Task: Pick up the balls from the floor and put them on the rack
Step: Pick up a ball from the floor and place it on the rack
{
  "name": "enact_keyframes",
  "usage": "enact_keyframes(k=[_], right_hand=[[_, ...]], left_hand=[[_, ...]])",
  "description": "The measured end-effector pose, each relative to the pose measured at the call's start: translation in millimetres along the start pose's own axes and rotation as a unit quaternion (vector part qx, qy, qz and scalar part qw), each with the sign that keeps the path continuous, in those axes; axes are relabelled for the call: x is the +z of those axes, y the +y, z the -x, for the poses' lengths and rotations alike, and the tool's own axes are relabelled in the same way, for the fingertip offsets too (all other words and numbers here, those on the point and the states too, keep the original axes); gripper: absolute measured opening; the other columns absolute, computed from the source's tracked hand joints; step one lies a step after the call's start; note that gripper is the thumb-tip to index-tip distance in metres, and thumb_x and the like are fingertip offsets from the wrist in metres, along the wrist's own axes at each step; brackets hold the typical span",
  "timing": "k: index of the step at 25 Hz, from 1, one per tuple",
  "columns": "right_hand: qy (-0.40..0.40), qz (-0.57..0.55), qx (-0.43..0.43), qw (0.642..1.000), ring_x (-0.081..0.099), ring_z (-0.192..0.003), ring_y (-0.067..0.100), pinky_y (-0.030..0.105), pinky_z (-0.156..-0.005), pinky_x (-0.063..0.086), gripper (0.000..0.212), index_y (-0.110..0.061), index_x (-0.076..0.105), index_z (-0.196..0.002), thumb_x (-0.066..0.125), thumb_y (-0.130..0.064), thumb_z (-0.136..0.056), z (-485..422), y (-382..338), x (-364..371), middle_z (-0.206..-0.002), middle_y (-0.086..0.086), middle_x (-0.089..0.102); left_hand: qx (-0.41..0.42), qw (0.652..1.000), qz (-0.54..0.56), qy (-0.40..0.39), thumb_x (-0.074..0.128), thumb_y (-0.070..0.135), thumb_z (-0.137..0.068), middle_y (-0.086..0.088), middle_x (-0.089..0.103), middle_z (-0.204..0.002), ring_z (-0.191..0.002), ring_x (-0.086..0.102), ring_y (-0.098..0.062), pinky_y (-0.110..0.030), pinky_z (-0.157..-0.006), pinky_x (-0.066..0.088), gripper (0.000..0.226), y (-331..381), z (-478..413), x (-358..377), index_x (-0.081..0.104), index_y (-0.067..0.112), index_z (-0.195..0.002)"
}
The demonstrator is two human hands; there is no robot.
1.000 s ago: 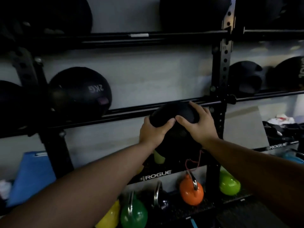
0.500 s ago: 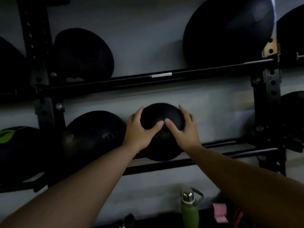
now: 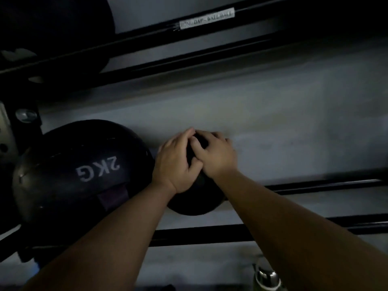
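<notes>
A small black ball (image 3: 194, 201) sits between the two black rails of the rack (image 3: 315, 183), right beside a larger black ball marked "2KG" (image 3: 79, 173). My left hand (image 3: 177, 162) and my right hand (image 3: 216, 155) both press on the top of the small ball, fingers overlapping. My hands hide most of the ball's upper half; only its lower part shows.
An upper rack rail (image 3: 147, 49) carries a white label (image 3: 206, 18), with another dark ball (image 3: 52, 28) at the top left. A rack upright (image 3: 12, 127) stands at the left. A grey wall is behind. A green bottle with a metal cap (image 3: 267, 278) shows at the bottom right.
The view has moved closer and left. My hands have carried the small ball onto the rail beside the 2KG ball and slid together on top of it.
</notes>
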State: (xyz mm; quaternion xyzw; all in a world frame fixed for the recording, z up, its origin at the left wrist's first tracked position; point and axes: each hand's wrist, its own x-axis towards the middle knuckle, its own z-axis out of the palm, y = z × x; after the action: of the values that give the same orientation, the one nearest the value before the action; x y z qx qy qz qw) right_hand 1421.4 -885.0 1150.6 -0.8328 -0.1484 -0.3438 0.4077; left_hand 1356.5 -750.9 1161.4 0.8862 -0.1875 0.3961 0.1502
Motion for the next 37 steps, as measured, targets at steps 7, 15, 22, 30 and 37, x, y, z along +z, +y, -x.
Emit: enact_keyframes(k=[7, 15, 22, 30, 37], right_hand=[[-0.042, 0.046, -0.024, 0.998, 0.043, -0.131, 0.032, 0.047, -0.096, 0.042, 0.069, -0.046, 0.041, -0.150, 0.026, -0.074, -0.089, 32, -2, -11, -0.152, 0.000, 0.045], [-0.255, 0.252, 0.005, 0.934, 0.025, -0.152, 0.040, 0.055, -0.117, 0.032, 0.079, -0.046, 0.003, -0.163, 0.034, -0.075, -0.097, 97, -62, -102, -0.173, 0.002, 0.011], [-0.153, 0.341, 0.068, 0.925, 0.043, -0.140, 0.039, 0.052, -0.107, 0.043, 0.075, -0.033, 0.028, -0.160, 0.044, -0.071, -0.097, 224, -106, -246, -0.160, 0.012, 0.039], [-0.090, 0.450, 0.165, 0.873, 0.060, -0.117, 0.034, 0.038, -0.085, 0.048, 0.058, -0.036, 0.061, -0.125, 0.048, -0.077, -0.087, 387, -186, -450, -0.129, 0.004, 0.064], [0.008, 0.494, 0.272, 0.826, 0.065, -0.111, 0.031, 0.037, -0.088, 0.053, 0.050, -0.037, 0.064, -0.120, 0.055, -0.074, -0.088, 514, -233, -626, -0.120, 0.004, 0.070]], left_hand=[[-0.027, 0.999, 0.001, -0.042, 0.053, 0.041, -0.085, -0.007, 0.040, -0.170, -0.156, 0.035, -0.028, -0.046, -0.128, 0.027, 0.079, 11, 33, -6, 0.046, 0.013, -0.158], [-0.039, 0.981, 0.020, -0.187, 0.071, 0.045, -0.093, 0.004, 0.023, -0.177, -0.161, 0.026, -0.019, -0.036, -0.126, 0.030, 0.086, 41, 100, -90, 0.032, 0.023, -0.167], [0.001, 0.977, 0.081, -0.198, 0.071, 0.053, -0.090, 0.008, 0.061, -0.146, -0.127, 0.060, -0.016, -0.038, -0.104, 0.052, 0.062, 72, 204, -164, 0.059, 0.027, -0.145], [0.088, 0.949, 0.194, -0.233, 0.080, 0.053, -0.087, 0.002, 0.073, -0.128, -0.119, 0.068, -0.022, -0.038, -0.103, 0.053, 0.051, 218, 214, -215, 0.069, 0.024, -0.127], [0.178, 0.896, 0.312, -0.261, 0.064, 0.076, -0.068, 0.010, 0.069, -0.116, -0.107, 0.065, -0.017, -0.036, -0.094, 0.050, 0.067, 401, 231, -252, 0.064, 0.034, -0.120]])
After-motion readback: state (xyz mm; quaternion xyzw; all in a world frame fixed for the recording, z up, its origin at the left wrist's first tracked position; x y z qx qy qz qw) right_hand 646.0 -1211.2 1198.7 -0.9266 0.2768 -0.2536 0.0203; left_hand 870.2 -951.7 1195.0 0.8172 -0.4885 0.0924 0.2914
